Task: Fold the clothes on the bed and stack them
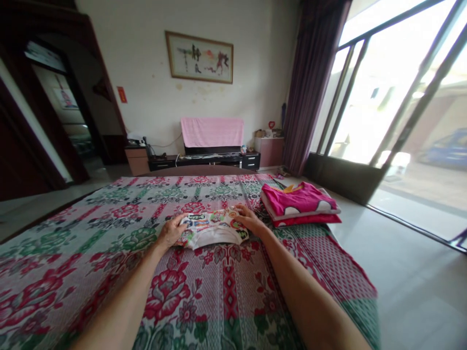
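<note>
A small white shirt point(215, 235) with colourful prints and lettering lies folded on the flowered cloth point(168, 291). Its plain white, curved neckline part faces me. My left hand point(171, 230) holds the shirt's left end, fingers bent over the edge. At the far right corner, my right hand point(249, 219) grips the fabric between thumb and fingers. The undersides of both grips are hidden. To the right of my right hand, a stack of folded clothes point(299, 201) rests near the table's edge, with a bright pink garment on top.
The cloth hangs over the right edge above a pale tiled floor point(412, 282). Beyond the table stands a low black cabinet point(251, 161), and a pink cover point(211, 131) drapes over a screen-shaped object. Large glass doors point(379, 107) and a dark curtain point(310, 87) are on the right.
</note>
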A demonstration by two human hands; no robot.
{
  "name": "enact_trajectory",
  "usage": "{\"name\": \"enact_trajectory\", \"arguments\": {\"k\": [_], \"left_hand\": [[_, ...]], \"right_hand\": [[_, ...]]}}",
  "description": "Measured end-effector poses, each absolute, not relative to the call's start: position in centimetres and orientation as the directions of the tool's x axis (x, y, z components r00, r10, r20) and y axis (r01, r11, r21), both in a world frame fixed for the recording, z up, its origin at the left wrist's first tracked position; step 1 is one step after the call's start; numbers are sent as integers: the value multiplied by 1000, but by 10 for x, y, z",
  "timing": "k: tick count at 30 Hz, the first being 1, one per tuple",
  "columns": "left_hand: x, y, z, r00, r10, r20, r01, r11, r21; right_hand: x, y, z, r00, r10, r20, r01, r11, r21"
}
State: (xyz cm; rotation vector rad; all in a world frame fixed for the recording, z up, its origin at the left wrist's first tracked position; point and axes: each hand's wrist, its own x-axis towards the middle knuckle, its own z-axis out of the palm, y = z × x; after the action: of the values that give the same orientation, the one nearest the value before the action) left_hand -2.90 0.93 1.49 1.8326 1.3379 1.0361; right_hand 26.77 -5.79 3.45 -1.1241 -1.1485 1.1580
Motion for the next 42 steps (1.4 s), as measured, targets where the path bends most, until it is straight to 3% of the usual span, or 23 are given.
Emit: {"name": "enact_trajectory", "arguments": {"k": [7, 16, 20, 25, 29, 34, 39, 42], "left_hand": [[-32, 6, 11, 199, 918, 344, 578, -393, 715], [-32, -3, 8, 129, 926, 355, 543, -365, 756], [-34, -2, 8, 166, 934, 316, 517, -355, 779], [-23, -12, 18, 113, 923, 367, 632, -352, 690], [-16, -20, 25, 115, 917, 383, 648, -361, 671], [-21, -19, 34, 110, 951, 290, 555, -301, 776], [-24, -25, 59, 202, 979, -10, 358, -64, 932], [-24, -39, 79, 290, 943, -166, 280, 82, 956]], "right_hand": [[271, -53, 26, 82, 983, 163, 127, 152, -980], [268, -49, 28, 197, 963, 186, 261, 131, -956], [275, -48, 27, 151, 974, 170, 388, 100, -916], [281, -45, 21, 76, 980, 185, 367, 145, -919], [276, -45, 22, 124, 977, 176, 352, 122, -928], [268, -41, 24, 181, 961, 208, 396, 122, -910], [264, -28, 39, 193, 959, 209, 507, 85, -858], [258, -18, 64, 167, 949, 269, 658, 96, -747]]}}
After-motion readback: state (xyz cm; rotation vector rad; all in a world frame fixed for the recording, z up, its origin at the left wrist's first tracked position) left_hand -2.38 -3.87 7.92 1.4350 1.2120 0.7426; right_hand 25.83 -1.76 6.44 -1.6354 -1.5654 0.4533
